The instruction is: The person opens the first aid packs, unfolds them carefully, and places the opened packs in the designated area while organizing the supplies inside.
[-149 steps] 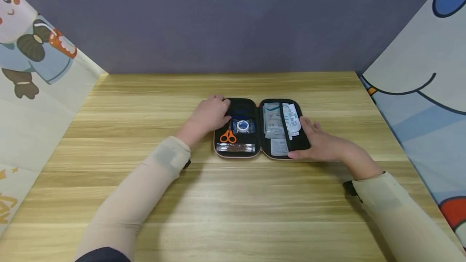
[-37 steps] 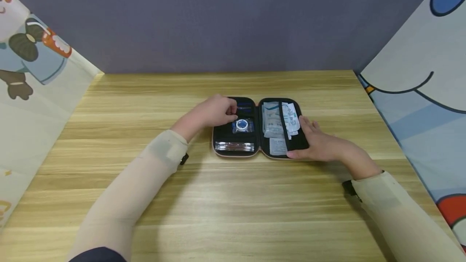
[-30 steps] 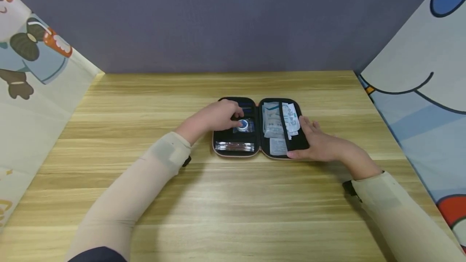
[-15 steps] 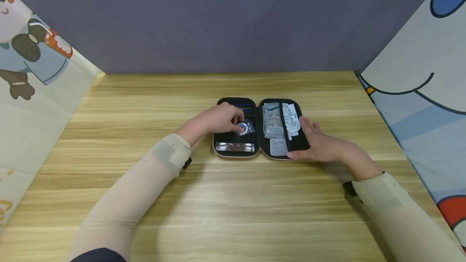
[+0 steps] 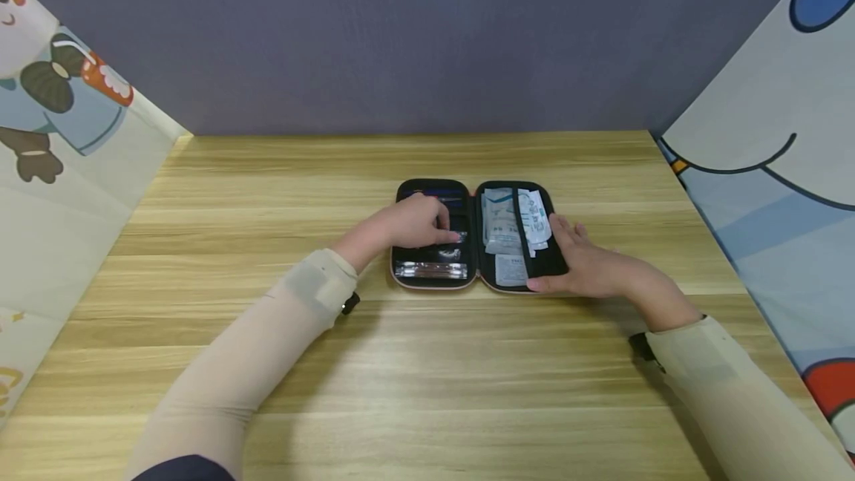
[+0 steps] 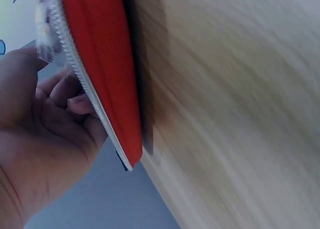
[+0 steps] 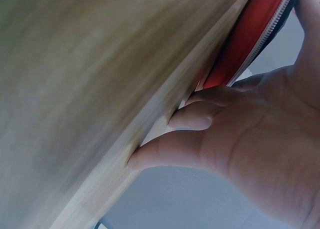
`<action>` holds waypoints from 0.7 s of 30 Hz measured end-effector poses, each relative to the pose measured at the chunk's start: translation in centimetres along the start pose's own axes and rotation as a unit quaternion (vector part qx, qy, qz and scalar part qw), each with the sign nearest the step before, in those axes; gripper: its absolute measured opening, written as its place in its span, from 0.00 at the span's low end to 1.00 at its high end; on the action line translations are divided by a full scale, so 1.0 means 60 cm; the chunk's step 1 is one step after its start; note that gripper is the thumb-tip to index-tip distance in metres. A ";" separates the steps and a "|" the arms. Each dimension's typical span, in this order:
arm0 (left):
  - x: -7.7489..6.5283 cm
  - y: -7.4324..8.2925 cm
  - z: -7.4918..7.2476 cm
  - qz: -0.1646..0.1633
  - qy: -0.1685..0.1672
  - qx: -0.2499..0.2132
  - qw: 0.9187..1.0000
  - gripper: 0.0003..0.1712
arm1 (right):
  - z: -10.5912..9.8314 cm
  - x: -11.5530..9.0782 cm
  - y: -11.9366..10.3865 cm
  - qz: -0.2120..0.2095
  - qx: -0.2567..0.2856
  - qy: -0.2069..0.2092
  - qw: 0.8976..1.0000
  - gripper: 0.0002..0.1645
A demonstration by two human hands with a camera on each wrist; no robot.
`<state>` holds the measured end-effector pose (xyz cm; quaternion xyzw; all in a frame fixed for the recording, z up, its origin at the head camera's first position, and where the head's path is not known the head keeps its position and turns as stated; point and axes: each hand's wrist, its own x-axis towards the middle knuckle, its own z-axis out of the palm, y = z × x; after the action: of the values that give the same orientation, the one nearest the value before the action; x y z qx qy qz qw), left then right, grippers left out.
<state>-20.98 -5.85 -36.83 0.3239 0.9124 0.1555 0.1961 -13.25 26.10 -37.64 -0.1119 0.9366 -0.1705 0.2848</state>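
A zippered first-aid case (image 5: 474, 236), black inside and red outside, lies unfolded on the wooden table. Over its left half, my left hand (image 5: 424, 223) pinches a tape roll in a clear wrapper (image 6: 45, 34) between thumb and fingers; the fingers mostly hide it in the head view. Shiny clear-wrapped tubes (image 5: 430, 270) lie along the left half's front edge. Flat white packets (image 5: 502, 221) fill the right half, some tucked behind a black pocket. My right hand (image 5: 591, 264) rests against the case's right side, fingers extended, thumb at the near corner.
The wooden table (image 5: 427, 377) runs back to a grey wall (image 5: 427, 36). Cartoon-printed panels stand at the left (image 5: 73, 221) and right (image 5: 781, 154). Dark blue items (image 5: 441, 195) lie in the far part of the case's left half.
Orange-handled scissors, visible in the left half five seconds ago, no longer show. My left hand has moved from the case's left edge inward and gripped the wrapped tape roll. My right hand has stayed.
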 end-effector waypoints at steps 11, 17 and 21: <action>0.002 0.007 -0.001 0.009 -0.024 -0.023 0.999 0.13 | 0.000 -0.001 0.001 0.000 0.003 0.002 1.000 0.85; 0.003 0.004 -0.014 0.004 -0.066 -0.027 0.997 0.05 | 0.002 0.000 0.004 -0.002 0.003 0.005 1.000 0.85; 0.001 0.002 -0.027 -0.010 -0.098 -0.017 0.995 0.06 | 0.002 0.000 0.006 -0.003 0.004 0.005 1.000 0.85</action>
<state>-21.69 -5.97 -35.39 0.3255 0.8890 0.1366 0.2918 -13.24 26.37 -37.88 -0.1128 0.9370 -0.1760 0.2798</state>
